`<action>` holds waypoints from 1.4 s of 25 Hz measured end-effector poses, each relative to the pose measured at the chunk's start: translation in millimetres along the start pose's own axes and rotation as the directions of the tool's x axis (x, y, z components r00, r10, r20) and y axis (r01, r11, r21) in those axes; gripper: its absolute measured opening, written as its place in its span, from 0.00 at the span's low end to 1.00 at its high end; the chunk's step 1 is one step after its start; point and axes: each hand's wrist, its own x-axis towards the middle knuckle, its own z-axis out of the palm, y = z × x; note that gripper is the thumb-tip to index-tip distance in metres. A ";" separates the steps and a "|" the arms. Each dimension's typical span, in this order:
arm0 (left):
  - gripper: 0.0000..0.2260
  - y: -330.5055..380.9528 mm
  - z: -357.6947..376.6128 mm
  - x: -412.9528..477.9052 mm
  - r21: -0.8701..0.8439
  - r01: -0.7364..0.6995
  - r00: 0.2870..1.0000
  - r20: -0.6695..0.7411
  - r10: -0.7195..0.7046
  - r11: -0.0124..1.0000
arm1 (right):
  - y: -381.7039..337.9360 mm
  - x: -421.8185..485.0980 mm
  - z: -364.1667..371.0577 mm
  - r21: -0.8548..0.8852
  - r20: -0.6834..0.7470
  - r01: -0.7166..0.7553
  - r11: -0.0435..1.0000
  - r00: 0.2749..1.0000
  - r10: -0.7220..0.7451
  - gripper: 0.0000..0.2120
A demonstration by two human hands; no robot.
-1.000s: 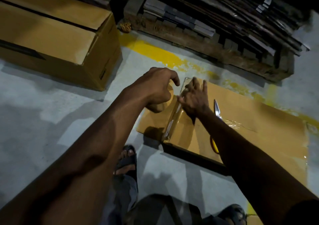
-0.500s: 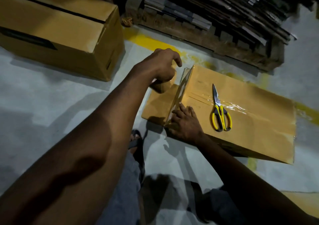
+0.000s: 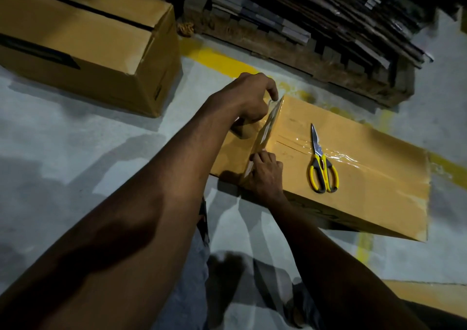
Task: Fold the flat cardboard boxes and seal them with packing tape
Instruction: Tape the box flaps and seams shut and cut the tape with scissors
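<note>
A folded brown cardboard box (image 3: pixel 358 178) lies on the floor in front of me, with clear tape shining along its top seam. A strip of clear packing tape (image 3: pixel 267 130) runs down the box's left edge. My left hand (image 3: pixel 249 99) is closed over the tape roll, mostly hidden beneath it, at the far end of that edge. My right hand (image 3: pixel 265 175) presses the tape against the near end of the same edge, fingers bent. Yellow-handled scissors (image 3: pixel 321 162) rest on top of the box, blades pointing away.
A larger brown box (image 3: pixel 83 44) stands at the far left. A wooden pallet stacked with flat cardboard (image 3: pixel 316 21) fills the back. A yellow line (image 3: pixel 217 56) crosses the grey concrete floor. Another cardboard piece (image 3: pixel 434 296) shows at the lower right.
My right hand slid from the middle of the taped edge down to its near end. My left hand stays on the roll at the far end. The scissors, earlier partly covered by my arm, show fully.
</note>
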 end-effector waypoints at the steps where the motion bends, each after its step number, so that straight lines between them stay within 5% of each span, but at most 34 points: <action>1: 0.28 -0.8 -0.2 -0.4 0.008 -0.004 1.000 0.002 0.004 1.000 | -1.9 2.4 0.8 0.001 -0.019 -0.018 1.000 1.000 0.018 0.22; 4: 0.27 -7.0 -2.1 -0.8 0.017 -0.001 1.000 -0.010 0.001 1.000 | -5.2 9.2 -1.8 0.005 -0.035 -0.020 1.000 0.999 0.020 0.27; 9: 0.25 -7.2 0.6 0.3 0.056 -0.001 0.999 -0.042 0.003 0.998 | 25.2 16.4 -19.3 0.094 -0.214 0.027 0.995 0.977 -0.006 0.18; 14: 0.27 13.5 18.0 14.7 0.083 -0.037 0.999 -0.009 0.038 0.996 | 113.9 -8.4 -43.8 -0.076 -0.102 -0.253 0.965 0.964 0.245 0.31; 18: 0.26 52.0 45.8 23.7 0.095 -0.111 0.993 0.044 0.107 0.989 | 162.9 -25.9 -46.3 -0.100 -0.053 -0.327 0.940 0.945 0.323 0.22; 23: 0.28 107.1 96.7 39.6 0.143 -0.172 0.980 0.129 0.154 0.975 | 233.0 -36.8 -52.0 -0.035 -0.088 -0.523 0.851 0.850 0.519 0.23; 28: 0.29 152.3 143.8 53.3 0.126 -0.185 0.971 0.178 0.162 0.975 | 306.7 -57.4 -62.9 0.043 -0.172 -0.412 0.910 0.894 0.413 0.23; 30: 0.29 162.1 156.3 58.1 0.095 -0.183 0.969 0.183 0.164 0.978 | 342.8 -68.5 -61.6 0.057 -0.211 -0.584 0.809 0.785 0.582 0.25; 33: 0.26 168.4 172.2 62.8 0.068 -0.208 0.959 0.208 0.190 0.976 | 394.2 -95.5 -59.8 0.181 -0.033 -0.830 0.527 0.530 0.847 0.30; 35: 0.22 170.4 177.9 62.2 -0.023 -0.177 0.958 0.224 0.178 0.984 | 404.7 -103.9 -60.6 0.293 0.062 -0.835 0.466 0.503 0.862 0.32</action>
